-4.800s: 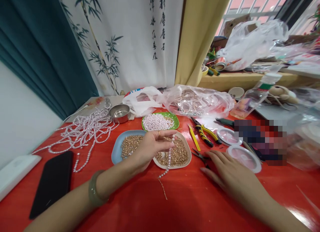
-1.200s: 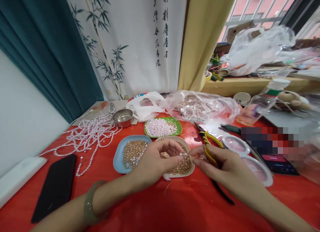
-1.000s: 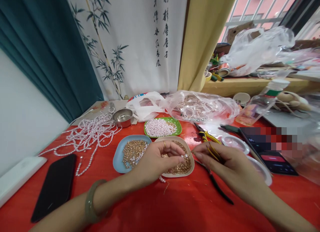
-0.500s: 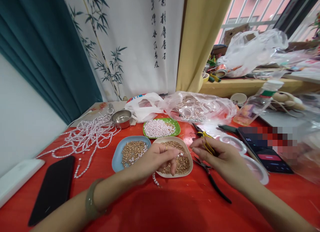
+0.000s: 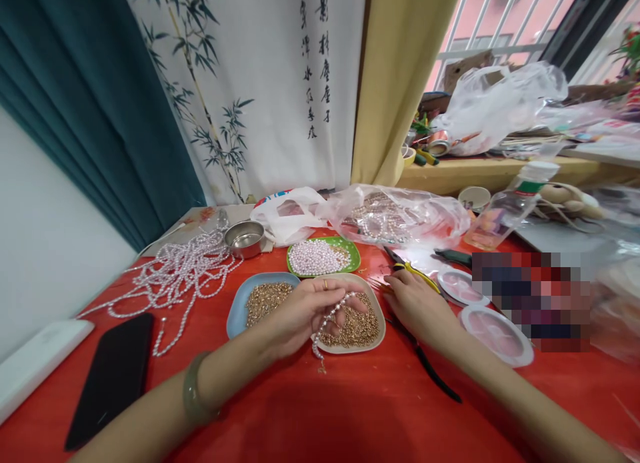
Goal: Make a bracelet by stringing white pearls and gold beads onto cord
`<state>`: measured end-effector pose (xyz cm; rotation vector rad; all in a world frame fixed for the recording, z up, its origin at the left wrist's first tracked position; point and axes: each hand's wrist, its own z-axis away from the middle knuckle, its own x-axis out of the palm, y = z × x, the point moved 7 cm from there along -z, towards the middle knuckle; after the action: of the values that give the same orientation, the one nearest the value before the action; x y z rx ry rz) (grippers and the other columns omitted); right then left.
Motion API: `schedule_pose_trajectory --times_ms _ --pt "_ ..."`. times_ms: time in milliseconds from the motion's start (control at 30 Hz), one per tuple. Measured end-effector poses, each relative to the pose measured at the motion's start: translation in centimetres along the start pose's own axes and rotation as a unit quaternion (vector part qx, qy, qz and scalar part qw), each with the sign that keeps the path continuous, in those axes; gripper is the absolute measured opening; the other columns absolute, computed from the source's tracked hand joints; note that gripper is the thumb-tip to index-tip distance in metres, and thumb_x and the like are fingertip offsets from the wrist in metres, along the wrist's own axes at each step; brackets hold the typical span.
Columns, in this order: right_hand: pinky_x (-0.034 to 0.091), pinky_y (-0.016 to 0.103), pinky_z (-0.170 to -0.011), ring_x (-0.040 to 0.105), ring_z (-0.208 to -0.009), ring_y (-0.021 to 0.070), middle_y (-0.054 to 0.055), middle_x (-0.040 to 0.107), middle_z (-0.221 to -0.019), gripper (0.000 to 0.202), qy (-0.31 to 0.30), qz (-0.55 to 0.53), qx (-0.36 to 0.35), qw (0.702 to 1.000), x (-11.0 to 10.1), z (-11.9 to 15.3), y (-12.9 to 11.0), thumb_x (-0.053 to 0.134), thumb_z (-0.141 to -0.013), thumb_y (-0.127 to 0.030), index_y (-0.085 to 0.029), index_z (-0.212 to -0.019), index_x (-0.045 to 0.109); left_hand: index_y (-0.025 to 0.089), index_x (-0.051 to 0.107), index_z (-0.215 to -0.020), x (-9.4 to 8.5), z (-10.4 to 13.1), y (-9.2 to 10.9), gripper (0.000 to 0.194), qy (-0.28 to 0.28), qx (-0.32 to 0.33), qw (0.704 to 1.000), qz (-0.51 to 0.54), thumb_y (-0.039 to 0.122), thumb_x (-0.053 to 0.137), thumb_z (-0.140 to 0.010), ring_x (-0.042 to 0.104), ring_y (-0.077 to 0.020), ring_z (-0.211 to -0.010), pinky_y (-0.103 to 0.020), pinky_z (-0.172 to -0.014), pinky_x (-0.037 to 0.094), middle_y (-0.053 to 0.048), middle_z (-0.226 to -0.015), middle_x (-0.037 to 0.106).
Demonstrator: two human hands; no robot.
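My left hand is half curled, thumb and fingers holding a strand of pearl beads. The strand runs over the fingers, and its lower end hangs down to a small gold clasp. Below that hand is a cream tray of gold beads. To its right, my right hand is low at the table, fingers together and pointing down at thin gold pins; its fingertips are partly hidden. Beside it lie yellow-handled pliers and black-handled pliers.
A blue tray of gold pieces and a green tray of pearls stand nearby. At left are pearl strands, a metal bowl and a black phone. Round clear cases and a bottle are at right.
My right hand has moved down from the air to the pins on the table. My left hand has turned and opened somewhat, so more of the pearl strand shows across its fingers.
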<state>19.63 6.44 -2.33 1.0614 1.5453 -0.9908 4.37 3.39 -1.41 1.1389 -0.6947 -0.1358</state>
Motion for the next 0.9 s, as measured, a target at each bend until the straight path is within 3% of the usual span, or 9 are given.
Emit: schedule_pose_trajectory --times_ms 133,200,267,300,400,533,700,800,900 --pt "0.048 0.029 -0.075 0.059 -0.089 0.0179 0.011 0.062 -0.103 0.036 0.001 -0.118 -0.033 0.992 -2.3 0.4 -2.5 0.029 -0.091 -0.029 -0.015 -0.117 0.050 0.013 0.059 -0.103 0.3 0.1 0.4 0.031 -0.018 0.014 1.000 0.000 0.021 0.062 -0.073 0.047 -0.0026 -0.048 -0.016 -0.047 0.035 -0.006 -0.081 0.063" --pt "0.050 0.028 -0.069 0.061 -0.083 0.0165 0.010 0.063 -0.101 0.042 -0.070 -0.366 -0.082 0.924 -3.0 0.7 -4.8 0.032 -0.090 -0.036 -0.015 -0.125 0.042 0.012 0.058 -0.101 0.2 0.1 0.8 0.032 -0.007 0.026 1.000 -0.001 0.020 0.065 -0.070 0.048 -0.0032 -0.047 -0.017 -0.046 0.034 -0.004 -0.074 0.063" --pt "0.050 0.028 -0.064 0.061 -0.075 0.0156 0.008 0.065 -0.094 0.045 -0.126 -0.475 -0.110 0.864 -3.9 1.1 -6.5 0.040 -0.086 -0.037 -0.017 -0.126 0.041 0.011 0.059 -0.094 -0.1 0.1 1.1 0.029 0.009 0.035 0.999 -0.015 0.019 0.066 -0.067 0.048 -0.0040 -0.046 -0.017 -0.046 0.033 -0.001 -0.066 0.060" --pt "0.050 0.028 -0.065 0.061 -0.075 0.0156 0.006 0.066 -0.089 0.041 -0.130 -0.485 -0.104 0.858 -4.3 1.1 -6.8 0.042 -0.085 -0.035 -0.018 -0.122 0.045 0.011 0.060 -0.091 -0.2 0.0 1.3 0.027 0.014 0.038 0.999 -0.027 0.020 0.067 -0.067 0.048 -0.0041 -0.045 -0.018 -0.045 0.033 0.000 -0.063 0.058" --pt "0.046 0.029 -0.067 0.059 -0.075 0.0158 0.004 0.066 -0.082 0.024 -0.102 -0.419 -0.090 0.898 -5.6 0.6 -6.2 0.043 -0.085 -0.031 -0.020 -0.096 0.062 0.011 0.062 -0.087 -0.8 -0.1 1.9 0.025 0.015 0.035 0.997 -0.070 0.022 0.068 -0.066 0.044 -0.0035 -0.043 -0.018 -0.044 0.031 0.001 -0.060 0.058" --pt "0.042 0.028 -0.054 0.054 -0.059 0.0151 0.002 0.063 -0.066 0.025 -0.051 -0.306 -0.070 0.948 -6.7 0.0 -3.3 0.044 -0.084 -0.037 -0.020 -0.078 0.062 0.012 0.065 -0.085 -2.2 0.1 2.5 0.024 0.017 0.012 0.990 -0.136 0.025 0.068 -0.065 0.038 -0.0024 -0.041 -0.019 -0.041 0.026 -0.002 -0.066 0.064" --pt "0.042 0.027 -0.053 0.056 -0.060 0.0153 0.003 0.063 -0.067 0.029 -0.061 -0.278 -0.049 0.957 -5.9 0.6 -0.3 0.044 -0.084 -0.042 -0.020 -0.079 0.062 0.012 0.065 -0.083 -4.9 2.0 1.8 0.023 0.038 -0.050 0.964 -0.258 0.030 0.064 -0.069 0.034 -0.0024 -0.036 -0.020 -0.037 0.022 -0.003 -0.066 0.066" --pt "0.043 0.027 -0.055 0.057 -0.061 0.0151 0.002 0.064 -0.068 0.029 -0.135 -0.256 -0.071 0.955 -4.1 2.4 -0.5 0.042 -0.086 -0.039 -0.021 -0.080 0.063 0.013 0.066 -0.080 -5.9 3.5 0.9 0.020 0.047 -0.064 0.933 -0.351 0.030 0.059 -0.071 0.035 -0.0039 -0.038 -0.019 -0.040 0.027 0.000 -0.056 0.062" --pt "0.045 0.030 -0.062 0.060 -0.070 0.0171 0.004 0.067 -0.080 0.026 -0.134 -0.225 -0.096 0.960 -3.4 3.7 -1.2 0.040 -0.088 -0.033 -0.022 -0.085 0.063 0.014 0.067 -0.081 -6.3 4.7 0.7 0.021 0.060 -0.029 0.901 -0.429 0.030 0.055 -0.075 0.049 -0.0081 -0.054 -0.020 -0.053 0.036 0.000 -0.056 0.061"
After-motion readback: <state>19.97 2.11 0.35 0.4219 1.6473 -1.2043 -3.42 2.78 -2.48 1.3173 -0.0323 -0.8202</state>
